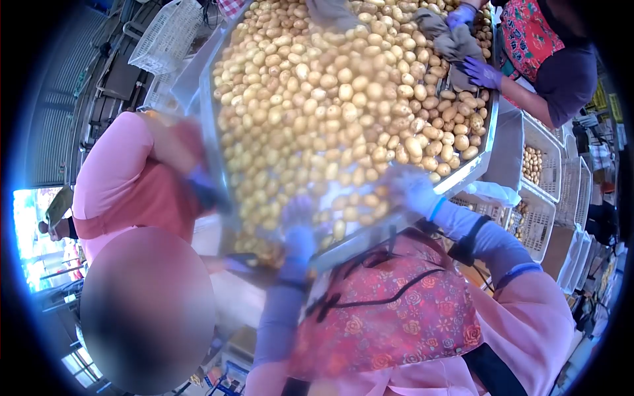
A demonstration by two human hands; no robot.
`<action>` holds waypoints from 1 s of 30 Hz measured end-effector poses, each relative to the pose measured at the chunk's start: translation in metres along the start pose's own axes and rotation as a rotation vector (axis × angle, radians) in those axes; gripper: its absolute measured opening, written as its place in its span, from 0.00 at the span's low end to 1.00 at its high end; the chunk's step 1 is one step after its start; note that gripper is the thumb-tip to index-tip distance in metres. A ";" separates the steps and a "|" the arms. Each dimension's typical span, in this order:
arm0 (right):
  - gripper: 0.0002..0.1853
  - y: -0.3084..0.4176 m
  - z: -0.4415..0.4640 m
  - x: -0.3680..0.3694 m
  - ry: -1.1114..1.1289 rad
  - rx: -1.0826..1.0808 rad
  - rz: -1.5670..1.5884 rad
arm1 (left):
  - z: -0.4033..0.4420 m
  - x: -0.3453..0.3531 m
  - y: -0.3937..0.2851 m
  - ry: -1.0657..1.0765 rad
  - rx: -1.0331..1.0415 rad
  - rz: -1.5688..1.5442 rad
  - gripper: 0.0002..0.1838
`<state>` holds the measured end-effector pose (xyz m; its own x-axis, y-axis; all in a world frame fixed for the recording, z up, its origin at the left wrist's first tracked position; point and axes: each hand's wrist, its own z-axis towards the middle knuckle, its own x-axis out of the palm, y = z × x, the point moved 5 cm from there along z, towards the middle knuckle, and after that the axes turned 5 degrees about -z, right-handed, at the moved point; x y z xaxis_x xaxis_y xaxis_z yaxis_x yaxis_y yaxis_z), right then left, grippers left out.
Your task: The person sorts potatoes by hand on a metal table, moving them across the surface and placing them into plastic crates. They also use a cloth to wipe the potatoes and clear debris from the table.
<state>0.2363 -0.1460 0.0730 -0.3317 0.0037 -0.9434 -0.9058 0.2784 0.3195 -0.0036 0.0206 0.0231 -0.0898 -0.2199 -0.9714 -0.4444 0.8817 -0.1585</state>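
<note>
A large metal-rimmed sorting table [485,158] holds a deep heap of small yellow potatoes [330,92]. My left hand [298,212], in a purple glove, reaches over the near edge of the heap, its fingers stretched out among the potatoes. To the right, my right hand [408,188] is at the potatoes close to the front rim, also gloved, with a blue band at the wrist. Motion smears its fingers, so I cannot see whether it holds a potato. Between my hands the table surface shows through thinly spread potatoes.
At left a person in pink sleeves [115,158] works with a blurred gloved hand at the rim. Across the table, another person's purple-gloved hands [482,71] touch a grey cloth [449,39]. White crates [538,221] stand at right; a white basket [168,36] stands upper left.
</note>
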 end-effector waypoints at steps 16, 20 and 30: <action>0.19 -0.011 0.017 0.020 0.372 0.068 -0.087 | 0.203 -0.051 -0.129 -0.273 0.375 -0.345 0.24; 0.17 -0.008 0.010 0.013 0.346 -0.038 0.123 | 0.250 -0.011 -0.140 0.113 0.248 -0.125 0.14; 0.11 -0.057 0.083 -0.004 0.098 0.194 -0.136 | 0.220 -0.028 -0.124 0.221 0.111 -0.693 0.23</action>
<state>0.3115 -0.0822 0.0514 -0.2431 -0.1366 -0.9603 -0.8791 0.4495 0.1586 0.2500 0.0088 0.0316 -0.0040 -0.8110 -0.5851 -0.3723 0.5442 -0.7518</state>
